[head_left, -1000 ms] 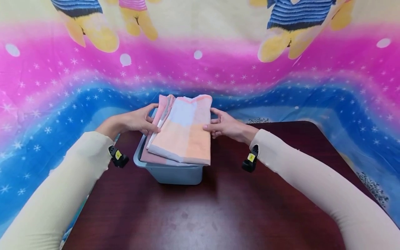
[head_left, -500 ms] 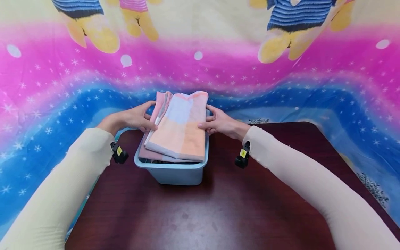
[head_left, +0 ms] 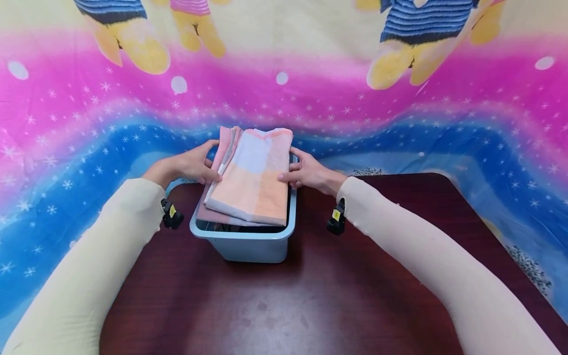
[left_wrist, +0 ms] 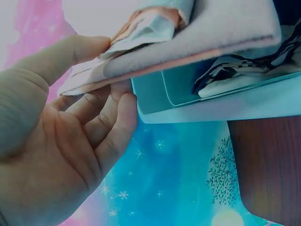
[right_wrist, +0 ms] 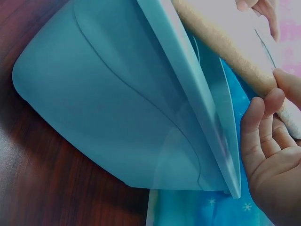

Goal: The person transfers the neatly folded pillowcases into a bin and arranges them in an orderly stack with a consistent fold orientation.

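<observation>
A folded checked towel (head_left: 255, 177) in pale blue, peach and pink lies tilted over a light blue plastic bin (head_left: 253, 246). My left hand (head_left: 191, 165) pinches its left edge, thumb on top and fingers beneath, as the left wrist view shows. On the opposite edge my right hand (head_left: 310, 172) grips the cloth the same way, thumb above and fingertips below. Pinkish folded layers show under the left side of the towel. Inside the bin, dark and white patterned fabric (left_wrist: 254, 66) is partly visible in the left wrist view; the cloth above hides the rest.
The bin stands on a dark reddish-brown wooden table (head_left: 284, 305), left of its middle. Behind the table hangs a printed backdrop sheet (head_left: 284, 98) in pink and blue. Small black cameras hang at both sleeve cuffs.
Both hands have shifted the towel left and slightly away from me. The bin's right and front rims, covered earlier, are now exposed. The bin has stayed in place.
</observation>
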`<state>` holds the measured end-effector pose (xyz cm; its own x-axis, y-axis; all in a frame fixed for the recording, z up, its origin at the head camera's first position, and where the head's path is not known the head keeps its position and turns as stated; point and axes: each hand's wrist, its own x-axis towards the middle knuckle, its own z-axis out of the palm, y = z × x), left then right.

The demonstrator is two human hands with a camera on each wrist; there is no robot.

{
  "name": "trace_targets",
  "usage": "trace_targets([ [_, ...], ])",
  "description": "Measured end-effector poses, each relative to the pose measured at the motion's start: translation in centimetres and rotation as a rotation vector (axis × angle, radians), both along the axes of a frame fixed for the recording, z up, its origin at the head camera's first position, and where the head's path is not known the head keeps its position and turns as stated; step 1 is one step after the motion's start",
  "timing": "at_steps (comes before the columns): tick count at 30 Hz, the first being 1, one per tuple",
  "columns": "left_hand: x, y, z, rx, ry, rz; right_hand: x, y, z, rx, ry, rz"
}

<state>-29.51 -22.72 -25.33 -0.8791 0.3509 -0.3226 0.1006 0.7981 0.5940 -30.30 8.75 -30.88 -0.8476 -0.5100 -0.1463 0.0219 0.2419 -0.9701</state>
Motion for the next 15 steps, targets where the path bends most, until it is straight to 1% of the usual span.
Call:
trace_targets([
  [3, -0.1, 0.0, -0.2, -0.012, -0.006, 0.004, 0.0, -0.1, -0.2, 0.017, -0.01, -0.007],
  [5, 0.0, 0.1, -0.3, -0.025, -0.01, 0.0, 0.0, -0.2, -0.4, 0.049, -0.007, -0.012],
  [11, 0.0, 0.2, -0.9, -0.046, -0.013, 0.009, -0.1, -0.2, -0.9, 0.15, 0.039, -0.018],
  [15, 0.0, 0.2, -1.5, -0.069, -0.021, 0.011, -0.2, -0.4, -1.3, 0.19, 0.053, -0.009],
])
